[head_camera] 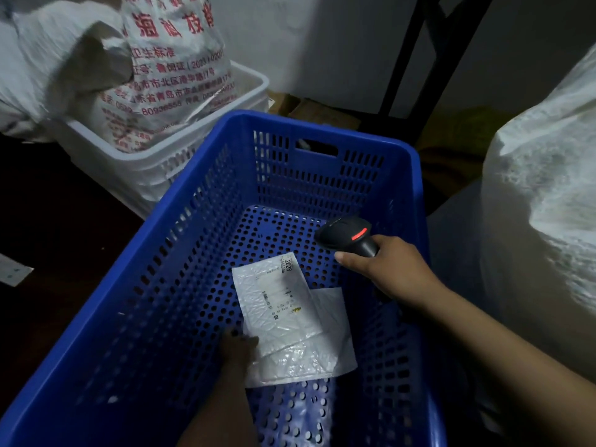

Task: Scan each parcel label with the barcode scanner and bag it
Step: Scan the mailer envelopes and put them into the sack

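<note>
Parcel [277, 301] was lying flat on the floor of the blue crate [416, 175], label [283, 291] face up, overlapping a second white mailer [322, 350] underneath it. Right hand [390, 266] had its fingers wrapped round the handle of the barcode scanner [348, 235], nose tipped down toward the label, held above it and not touching. Left hand [238, 346] was at the near-left corner of the top parcel, but it was too dark there to tell if the fingers were pinching it or just resting on it.

Stuff I reckon could go sideways: the plastic was wrinkly and shiny, so glare or a crease across the barcode could kill the read. The label also sat skewed to the scanner. And with two mailers stacked, lifting one could drag the other along, so an unscanned one might land in the printed sack [171, 69] by mistake.
</note>
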